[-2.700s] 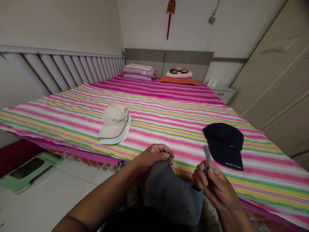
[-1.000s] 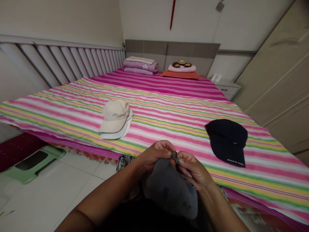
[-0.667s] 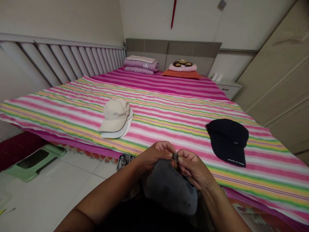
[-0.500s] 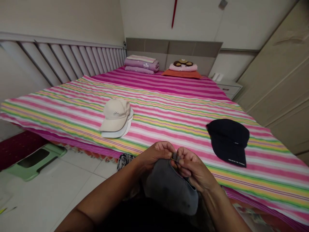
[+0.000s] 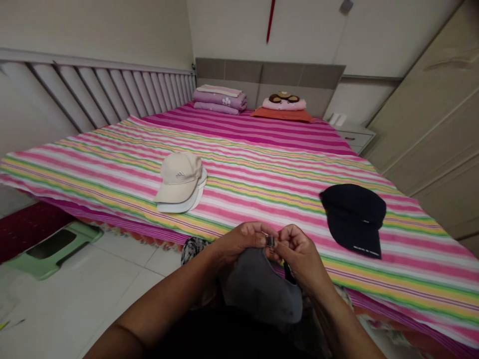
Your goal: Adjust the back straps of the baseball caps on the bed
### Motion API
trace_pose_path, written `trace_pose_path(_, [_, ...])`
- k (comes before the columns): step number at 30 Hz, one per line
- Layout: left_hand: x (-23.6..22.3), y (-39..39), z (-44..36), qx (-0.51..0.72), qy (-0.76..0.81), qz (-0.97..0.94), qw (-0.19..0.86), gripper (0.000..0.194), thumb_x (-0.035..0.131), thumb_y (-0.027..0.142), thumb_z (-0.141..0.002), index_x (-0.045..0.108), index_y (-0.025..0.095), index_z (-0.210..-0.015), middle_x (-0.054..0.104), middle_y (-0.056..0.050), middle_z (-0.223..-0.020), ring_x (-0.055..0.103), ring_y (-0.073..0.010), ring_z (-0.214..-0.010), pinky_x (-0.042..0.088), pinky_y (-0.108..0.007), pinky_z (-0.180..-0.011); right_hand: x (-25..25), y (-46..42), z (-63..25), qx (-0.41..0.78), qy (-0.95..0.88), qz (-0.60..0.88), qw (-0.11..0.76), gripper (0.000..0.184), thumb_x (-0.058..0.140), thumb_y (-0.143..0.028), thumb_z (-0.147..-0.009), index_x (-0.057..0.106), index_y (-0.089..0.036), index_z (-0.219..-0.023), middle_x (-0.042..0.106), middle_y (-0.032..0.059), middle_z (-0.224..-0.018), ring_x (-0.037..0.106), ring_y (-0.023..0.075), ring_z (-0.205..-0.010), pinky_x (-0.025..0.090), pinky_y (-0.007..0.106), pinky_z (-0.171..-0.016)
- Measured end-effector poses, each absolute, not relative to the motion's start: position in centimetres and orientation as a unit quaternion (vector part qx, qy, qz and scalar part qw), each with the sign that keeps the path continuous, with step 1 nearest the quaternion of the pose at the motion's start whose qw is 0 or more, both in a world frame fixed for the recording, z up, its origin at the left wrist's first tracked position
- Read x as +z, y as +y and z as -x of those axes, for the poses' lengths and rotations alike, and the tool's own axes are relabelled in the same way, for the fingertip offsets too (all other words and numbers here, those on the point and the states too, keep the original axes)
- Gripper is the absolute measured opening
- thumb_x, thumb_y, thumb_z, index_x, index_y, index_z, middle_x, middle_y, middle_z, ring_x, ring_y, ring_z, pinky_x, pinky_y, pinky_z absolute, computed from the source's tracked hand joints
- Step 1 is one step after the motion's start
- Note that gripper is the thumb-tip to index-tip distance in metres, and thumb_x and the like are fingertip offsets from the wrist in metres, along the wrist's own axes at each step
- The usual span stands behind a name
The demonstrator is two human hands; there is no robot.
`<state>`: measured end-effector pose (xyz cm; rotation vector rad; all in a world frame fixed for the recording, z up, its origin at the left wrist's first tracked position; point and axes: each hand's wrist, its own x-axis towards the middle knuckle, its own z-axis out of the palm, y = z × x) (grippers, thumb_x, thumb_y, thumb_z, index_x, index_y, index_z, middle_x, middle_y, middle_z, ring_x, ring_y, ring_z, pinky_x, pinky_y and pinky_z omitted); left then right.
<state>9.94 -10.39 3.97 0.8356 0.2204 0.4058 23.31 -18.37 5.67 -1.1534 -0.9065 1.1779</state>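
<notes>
Hands pinched together on small metal buckle (image 5: 270, 241) of grey cap (image 5: 258, 289): left hand (image 5: 241, 241), right hand (image 5: 301, 254). Held just off bed (image 5: 262, 164) near edge; beige cap (image 5: 178, 177), black cap (image 5: 354, 214) lying there.

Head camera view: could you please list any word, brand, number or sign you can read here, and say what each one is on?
No text here can be read letter for letter.
Beige cap: a small silver logo mark on the front, no legible letters.
Dark cap: a line of white print along the brim edge, too small to read.
Grey cap, held in both hands: no print visible.
</notes>
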Motion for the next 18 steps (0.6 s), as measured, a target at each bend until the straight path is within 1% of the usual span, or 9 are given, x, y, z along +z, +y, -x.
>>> trace_pose_path(3, [3.9,-10.5,-10.1,0.206,0.114,-0.397,0.887,0.034,0.071,0.023,-0.063,0.063,0.008,-0.092,0.066,-0.007,-0.064,0.062,-0.0141,-0.06,0.047,-0.023,-0.06,5.9,-18.5,-23.3,0.504,-0.397,0.496,0.585,0.029,0.069,-0.027,-0.065,0.041,-0.021,-0.068,0.053,-0.0062,-0.047,0.051,0.0101,-0.046,0.037,0.02,-0.045])
trace_pose_path(5, [4.1,-10.6,-10.2,0.214,0.125,-0.39,0.887,0.031,0.071,0.022,-0.061,0.064,0.008,-0.088,0.066,-0.007,-0.063,0.061,-0.0129,-0.057,0.046,-0.021,-0.057,6.2,-18.7,-23.4,0.5,-0.408,0.495,0.582,0.023,0.067,-0.028,-0.067,0.045,-0.021,-0.072,0.057,-0.004,-0.056,0.054,0.0114,-0.053,0.042,0.022,-0.051])
trace_pose_path(7, [4.2,-10.5,-10.2,0.222,0.143,-0.382,0.885,0.029,0.072,0.021,-0.06,0.065,0.009,-0.085,0.066,-0.006,-0.062,0.06,-0.0111,-0.052,0.045,-0.019,-0.054,6.5,-18.8,-23.8,0.466,-0.447,0.508,0.57,0.018,0.064,-0.03,-0.071,0.053,-0.022,-0.083,0.06,-0.0005,-0.072,0.057,0.013,-0.064,0.045,0.024,-0.059])
trace_pose_path(9, [4.3,-10.5,-10.1,0.222,0.15,-0.382,0.884,0.028,0.073,0.021,-0.058,0.065,0.009,-0.082,0.065,-0.005,-0.061,0.059,-0.0103,-0.051,0.044,-0.019,-0.052,6.7,-18.8,-24.1,0.42,-0.51,0.517,0.544,0.024,0.062,-0.03,-0.073,0.057,-0.024,-0.097,0.061,0.0037,-0.091,0.057,0.0156,-0.077,0.046,0.027,-0.067])
trace_pose_path(10, [4.4,-10.5,-10.1,0.219,0.147,-0.385,0.884,0.027,0.073,0.021,-0.058,0.065,0.009,-0.08,0.065,-0.005,-0.061,0.059,-0.0104,-0.051,0.044,-0.019,-0.052,6.8,-18.8,-24.3,0.399,-0.545,0.515,0.528,0.025,0.06,-0.03,-0.075,0.059,-0.024,-0.099,0.06,0.0054,-0.097,0.057,0.0172,-0.081,0.045,0.028,-0.07])
trace_pose_path(11, [4.4,-10.5,-10.1,0.211,0.143,-0.391,0.884,0.026,0.073,0.022,-0.058,0.065,0.008,-0.079,0.065,-0.005,-0.06,0.059,-0.0104,-0.051,0.044,-0.019,-0.052,6.8,-18.7,-24.5,0.382,-0.574,0.511,0.513,0.022,0.059,-0.029,-0.076,0.062,-0.024,-0.097,0.059,0.0067,-0.101,0.056,0.0187,-0.085,0.045,0.03,-0.073])
trace_pose_path(13, [4.3,-10.6,-10.0,0.186,0.142,-0.405,0.884,0.024,0.073,0.023,-0.059,0.064,0.008,-0.077,0.065,-0.005,-0.06,0.058,-0.01,-0.049,0.043,-0.019,-0.05,7.0,-18.5,-24.7,0.361,-0.606,0.506,0.496,0.013,0.058,-0.029,-0.077,0.066,-0.022,-0.084,0.058,0.008,-0.101,0.055,0.021,-0.09,0.043,0.032,-0.078])
trace_pose_path(15, [4.3,-10.6,-10.0,0.163,0.15,-0.414,0.883,0.024,0.072,0.023,-0.06,0.064,0.008,-0.078,0.065,-0.005,-0.061,0.057,-0.0094,-0.046,0.042,-0.018,-0.048,7.2,-18.3,-24.9,0.364,-0.608,0.506,0.493,0.014,0.057,-0.03,-0.077,0.066,-0.02,-0.071,0.059,0.0084,-0.097,0.055,0.022,-0.09,0.042,0.033,-0.08])
trace_pose_path(18, [4.1,-10.6,-10.0,0.138,0.148,-0.419,0.885,0.023,0.071,0.021,-0.061,0.064,0.008,-0.079,0.065,-0.005,-0.062,0.057,-0.0096,-0.047,0.043,-0.019,-0.049,7.5,-18.2,-24.9,0.421,-0.57,0.494,0.504,0.017,0.057,-0.032,-0.077,0.063,-0.019,-0.069,0.06,0.0075,-0.096,0.057,0.0193,-0.079,0.045,0.031,-0.071])
